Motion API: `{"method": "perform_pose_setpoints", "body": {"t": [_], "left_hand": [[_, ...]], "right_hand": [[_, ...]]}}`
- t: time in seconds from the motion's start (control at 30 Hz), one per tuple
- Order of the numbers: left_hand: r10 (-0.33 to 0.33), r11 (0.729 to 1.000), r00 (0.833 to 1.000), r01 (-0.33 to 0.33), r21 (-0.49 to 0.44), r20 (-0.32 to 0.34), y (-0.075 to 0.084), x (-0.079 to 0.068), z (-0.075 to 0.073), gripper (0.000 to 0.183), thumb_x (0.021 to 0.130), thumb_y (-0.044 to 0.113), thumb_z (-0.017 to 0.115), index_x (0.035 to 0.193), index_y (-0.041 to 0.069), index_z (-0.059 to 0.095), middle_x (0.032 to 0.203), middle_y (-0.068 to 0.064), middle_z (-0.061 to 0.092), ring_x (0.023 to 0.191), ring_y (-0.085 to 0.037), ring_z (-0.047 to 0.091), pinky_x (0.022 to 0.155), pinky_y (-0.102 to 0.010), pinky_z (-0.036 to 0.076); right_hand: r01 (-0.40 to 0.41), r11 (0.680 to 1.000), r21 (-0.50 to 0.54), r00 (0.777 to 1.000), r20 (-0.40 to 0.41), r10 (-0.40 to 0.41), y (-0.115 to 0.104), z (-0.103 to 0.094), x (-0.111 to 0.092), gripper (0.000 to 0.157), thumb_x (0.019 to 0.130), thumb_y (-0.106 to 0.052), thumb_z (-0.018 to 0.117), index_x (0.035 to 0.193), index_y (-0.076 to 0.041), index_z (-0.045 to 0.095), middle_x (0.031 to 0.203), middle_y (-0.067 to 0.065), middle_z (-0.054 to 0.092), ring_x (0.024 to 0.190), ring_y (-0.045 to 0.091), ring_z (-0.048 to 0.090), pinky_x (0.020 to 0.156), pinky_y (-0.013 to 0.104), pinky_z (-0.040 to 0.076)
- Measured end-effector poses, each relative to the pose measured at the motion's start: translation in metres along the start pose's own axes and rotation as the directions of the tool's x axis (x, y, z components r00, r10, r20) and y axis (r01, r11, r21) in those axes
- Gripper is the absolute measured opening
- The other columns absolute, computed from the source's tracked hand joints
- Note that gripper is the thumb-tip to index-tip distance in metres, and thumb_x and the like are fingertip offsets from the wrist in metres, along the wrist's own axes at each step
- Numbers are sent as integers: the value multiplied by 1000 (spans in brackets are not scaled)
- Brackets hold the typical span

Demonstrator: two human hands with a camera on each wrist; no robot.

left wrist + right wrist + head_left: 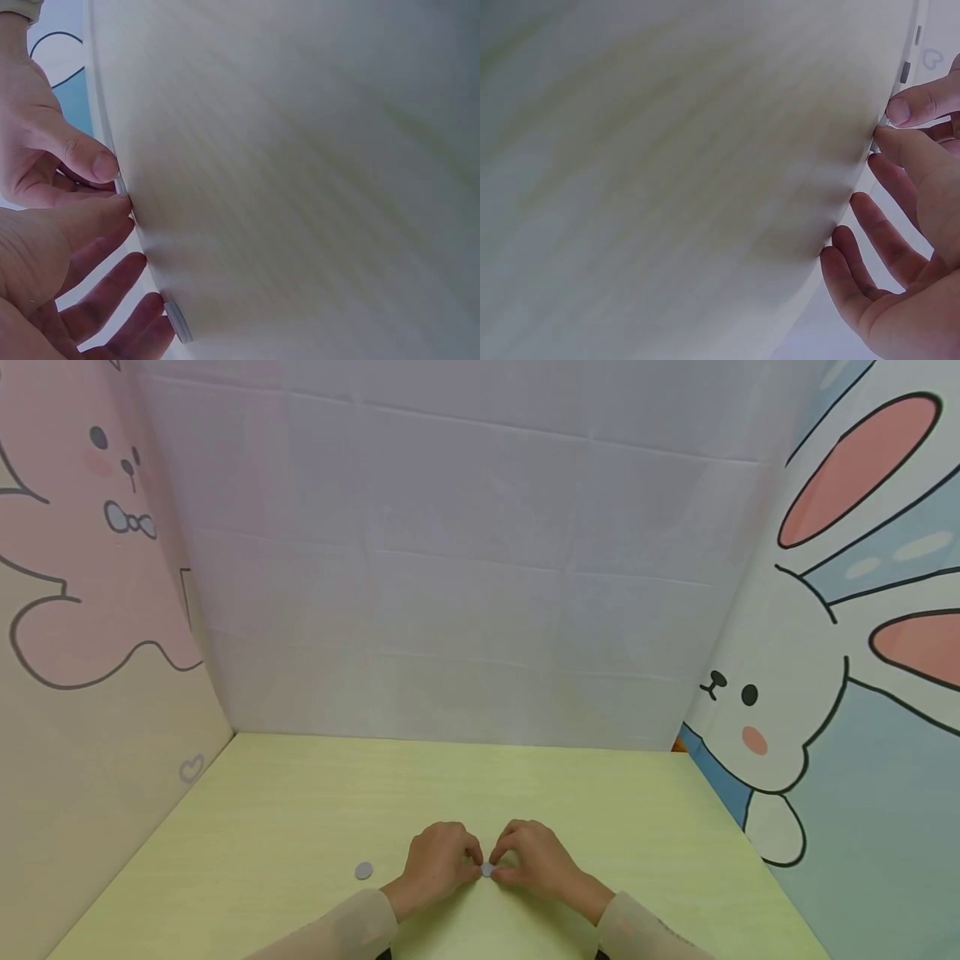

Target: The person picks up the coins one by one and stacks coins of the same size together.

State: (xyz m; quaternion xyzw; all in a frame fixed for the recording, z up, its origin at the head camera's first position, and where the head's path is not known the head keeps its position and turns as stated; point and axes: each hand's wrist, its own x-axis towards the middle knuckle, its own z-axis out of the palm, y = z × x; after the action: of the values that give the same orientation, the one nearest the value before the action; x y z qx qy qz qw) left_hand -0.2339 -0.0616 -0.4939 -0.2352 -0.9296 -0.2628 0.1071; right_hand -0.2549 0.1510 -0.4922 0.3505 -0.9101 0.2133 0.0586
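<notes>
A small grey disc point(487, 869) lies low over the table between my two hands. My left hand point(441, 865) pinches its left edge with thumb and index finger. From the other side my right hand point(536, 862) pinches the right edge the same way. In the left wrist view a thin sliver of the disc point(121, 184) shows between the fingertips, with the other fingers spread along the tabletop. The right wrist view has the fingertips meeting at the table surface, covering most of the disc. Another grey disc point(363, 870) lies flat on the table, left of my left hand.
The pale yellow-green table point(315, 793) meets a white sheet wall point(450, 568) at the back. A printed panel with a pink figure point(112, 593) stands on the left. On the right rises a panel with a white rabbit point(780, 693).
</notes>
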Motion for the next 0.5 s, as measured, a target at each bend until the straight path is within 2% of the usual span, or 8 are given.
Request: {"method": "perform_pose_setpoints", "body": {"t": [0.5], "left_hand": [[6,1000,1000,-6,17,-1,-2,0,0,16,76,21,97,76,24,82,76,12,64,71,-4,57,57,-24,47]], "right_hand": [[-7,1000,-4,1000,1,7,1,3,3,5,85,-22,91,85,-20,86,93,-12,74,92,5,64,84,32,55]]}}
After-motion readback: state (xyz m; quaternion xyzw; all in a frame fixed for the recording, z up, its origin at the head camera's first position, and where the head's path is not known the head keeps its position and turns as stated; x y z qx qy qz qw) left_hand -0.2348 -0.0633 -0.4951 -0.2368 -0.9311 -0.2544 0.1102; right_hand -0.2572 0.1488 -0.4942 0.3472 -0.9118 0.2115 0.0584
